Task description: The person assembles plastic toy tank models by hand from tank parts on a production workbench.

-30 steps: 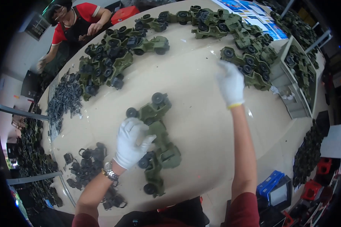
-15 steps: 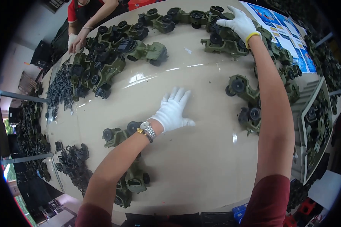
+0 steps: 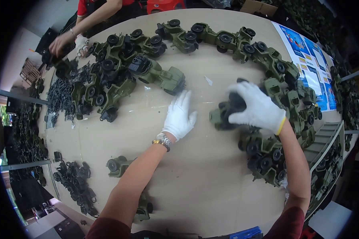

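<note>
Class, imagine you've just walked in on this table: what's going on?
A gloved right hand holds a green toy vehicle, blurred, above the table. The gloved left hand is open, fingertips close to a lighter vehicle; contact is unclear. Other toy vehicles curve along the far side, and dark parts lie at lower left. Across the table, a co-worker's bare hand is at work.

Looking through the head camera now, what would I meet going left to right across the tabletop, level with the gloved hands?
Pile of small dark parts → cluster of green toy vehicles → left hand → blurred toy vehicle → right hand → ribbed crate.
</note>
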`<state>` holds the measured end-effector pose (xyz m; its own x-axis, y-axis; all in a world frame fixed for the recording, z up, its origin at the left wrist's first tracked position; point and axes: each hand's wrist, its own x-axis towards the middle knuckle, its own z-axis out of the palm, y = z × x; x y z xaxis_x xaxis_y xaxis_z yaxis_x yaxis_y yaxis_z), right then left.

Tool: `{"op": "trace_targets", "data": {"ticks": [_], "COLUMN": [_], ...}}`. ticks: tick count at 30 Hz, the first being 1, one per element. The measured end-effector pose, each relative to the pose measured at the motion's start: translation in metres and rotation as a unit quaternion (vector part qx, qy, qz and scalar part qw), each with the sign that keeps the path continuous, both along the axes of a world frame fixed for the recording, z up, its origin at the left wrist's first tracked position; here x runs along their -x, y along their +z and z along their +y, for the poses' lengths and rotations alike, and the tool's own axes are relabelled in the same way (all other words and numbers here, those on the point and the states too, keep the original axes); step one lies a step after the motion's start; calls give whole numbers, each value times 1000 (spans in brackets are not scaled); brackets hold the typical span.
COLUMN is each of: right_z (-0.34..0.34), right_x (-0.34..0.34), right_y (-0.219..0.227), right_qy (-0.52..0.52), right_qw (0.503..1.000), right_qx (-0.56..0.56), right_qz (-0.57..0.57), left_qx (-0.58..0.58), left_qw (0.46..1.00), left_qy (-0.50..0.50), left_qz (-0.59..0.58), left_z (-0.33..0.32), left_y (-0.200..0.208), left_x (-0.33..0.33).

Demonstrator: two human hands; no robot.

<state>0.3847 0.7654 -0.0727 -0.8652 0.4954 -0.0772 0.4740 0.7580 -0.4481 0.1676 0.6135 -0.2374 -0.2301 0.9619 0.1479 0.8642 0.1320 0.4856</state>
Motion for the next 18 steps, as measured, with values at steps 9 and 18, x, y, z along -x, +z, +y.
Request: {"op": "trace_targets", "data": {"ticks": [9, 18], "right_z": [201, 187], "right_x": [110, 132], "right_y": [-37, -83], "right_qy": [-171, -182], "right_qw": [959, 955], "right_qx": [-226, -192], "right_qz": [-22, -133], "left_qx": [-32, -51], "left_qw": [996, 997], "left_qy": [50, 28], "left_qz": [-61, -56], "left_z": [6, 1], "left_y": [4, 1], "left_x": [-17, -7]}}
